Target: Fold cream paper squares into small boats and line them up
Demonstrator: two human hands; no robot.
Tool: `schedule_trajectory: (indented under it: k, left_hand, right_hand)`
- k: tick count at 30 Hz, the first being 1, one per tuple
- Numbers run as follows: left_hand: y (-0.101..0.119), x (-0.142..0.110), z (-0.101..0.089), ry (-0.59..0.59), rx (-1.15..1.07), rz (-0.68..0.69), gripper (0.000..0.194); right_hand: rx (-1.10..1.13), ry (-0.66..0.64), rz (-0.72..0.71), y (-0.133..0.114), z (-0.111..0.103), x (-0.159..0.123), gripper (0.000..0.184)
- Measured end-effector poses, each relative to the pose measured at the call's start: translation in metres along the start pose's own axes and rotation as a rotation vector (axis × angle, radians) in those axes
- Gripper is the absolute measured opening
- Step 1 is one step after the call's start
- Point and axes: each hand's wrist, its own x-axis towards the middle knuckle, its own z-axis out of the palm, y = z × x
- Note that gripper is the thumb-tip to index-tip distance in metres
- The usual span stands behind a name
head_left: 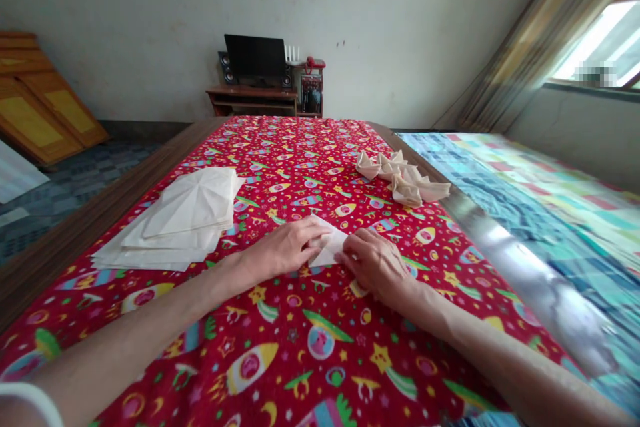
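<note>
A pale wall (pixel 360 7) stands behind a red rocket-print cloth (pixel 300 373), on which a white folded paper (pixel 329 245) lies between two hands. Left of the paper, the left hand (pixel 293 245) grips its edge; right of it, the right hand (pixel 376 263) pinches the opposite side; both hide its ends. Farther left of the paper, a stack of sheets (pixel 193 203) conceals most of its lower layers. Beyond the paper to the right, pointed folded pieces (pixel 405 177) overlap, their number unclear.
</note>
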Motion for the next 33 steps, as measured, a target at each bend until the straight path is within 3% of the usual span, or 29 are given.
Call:
schedule_trajectory:
  k: [4, 6, 11, 21, 28, 33]
  left_hand:
    - [-0.022, 0.011, -0.001, -0.039, 0.078, -0.025, 0.06]
    - [-0.03, 0.013, -0.003, -0.081, 0.08, -0.033, 0.063]
    - [-0.035, 0.017, -0.008, -0.115, 0.045, -0.032, 0.06]
    - [-0.034, 0.022, -0.007, -0.119, 0.026, -0.058, 0.051]
    - [-0.034, 0.028, -0.009, -0.145, 0.031, -0.079, 0.042]
    - [-0.036, 0.032, -0.011, -0.183, -0.002, -0.148, 0.038]
  right_hand:
    - [-0.043, 0.033, 0.114, 0.004, -0.005, -0.003, 0.023]
    - [-0.08, 0.007, 0.156, 0.005, -0.008, -0.006, 0.026]
    - [-0.066, -0.043, 0.168, 0.008, -0.009, -0.006, 0.026]
    - [0.039, 0.06, 0.13, 0.004, -0.006, -0.006, 0.014]
    - [0.161, -0.025, 0.17, 0.013, 0.005, -0.004, 0.019]
    - [0.206, -0.065, 0.241, 0.011, 0.001, 0.001, 0.02]
